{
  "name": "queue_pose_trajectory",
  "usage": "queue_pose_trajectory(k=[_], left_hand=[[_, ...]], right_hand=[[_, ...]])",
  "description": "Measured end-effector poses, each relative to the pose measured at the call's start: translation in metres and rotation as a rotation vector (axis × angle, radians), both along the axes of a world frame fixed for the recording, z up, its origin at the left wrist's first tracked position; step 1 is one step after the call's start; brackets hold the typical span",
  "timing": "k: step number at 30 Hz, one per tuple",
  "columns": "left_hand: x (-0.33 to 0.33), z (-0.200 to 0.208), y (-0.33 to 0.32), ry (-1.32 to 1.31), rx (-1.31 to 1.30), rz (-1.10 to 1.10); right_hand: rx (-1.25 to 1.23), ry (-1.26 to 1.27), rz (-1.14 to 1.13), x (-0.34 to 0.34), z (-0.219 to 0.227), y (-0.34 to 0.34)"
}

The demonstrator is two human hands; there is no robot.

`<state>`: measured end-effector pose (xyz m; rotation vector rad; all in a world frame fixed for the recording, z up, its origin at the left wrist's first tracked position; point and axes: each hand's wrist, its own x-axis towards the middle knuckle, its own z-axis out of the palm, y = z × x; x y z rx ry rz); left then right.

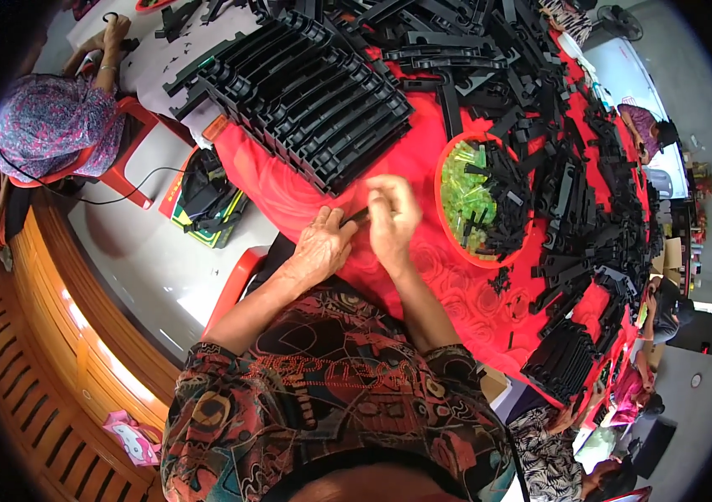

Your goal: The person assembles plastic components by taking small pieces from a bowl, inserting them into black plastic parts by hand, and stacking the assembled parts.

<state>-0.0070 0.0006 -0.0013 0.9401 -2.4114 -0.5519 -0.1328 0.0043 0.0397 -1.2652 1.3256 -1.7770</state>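
Note:
Close in front of my body, my two hands meet over the red cloth. My left hand [322, 245] is closed, with a small dark plastic piece [359, 217] sticking out from its fingertips. My right hand [394, 219] is at the other end of that piece, its fingers bent and closed; what they hold is hidden. Just beyond my hands stands a stack of long black plastic parts [306, 105] lined up in rows. To the right lies an orange-rimmed round tray [442, 219] holding yellow-green clear pieces [465, 197] and small black pieces [502, 209].
Loose black parts [569, 201] cover much of the red tablecloth [448, 309] at the right and far side. A seated person [55, 125] is at the far left, and several people work along the right. A red chair [235, 284] and a box with a black bag [205, 201] are at left.

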Motion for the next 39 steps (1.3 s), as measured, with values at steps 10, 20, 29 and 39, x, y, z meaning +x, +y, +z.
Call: queue_pose_trajectory(k=[10, 20, 29, 39], left_hand=[[0.001, -0.002, -0.002, 0.001, 0.03, 0.007], [0.003, -0.005, -0.002, 0.003, -0.019, -0.009], [0.003, -0.002, 0.0, 0.001, -0.033, -0.008], [0.002, 0.002, 0.001, -0.025, 0.027, -0.001]], right_hand=[[0.384, 1.297, -0.565, -0.148, 0.053, -0.009], [0.557, 1.42, -0.468, -0.164, 0.04, -0.015], [0.597, 1.475, -0.51, -0.195, 0.05, -0.089], [0.712, 1.469, -0.505, -0.208, 0.052, -0.095]])
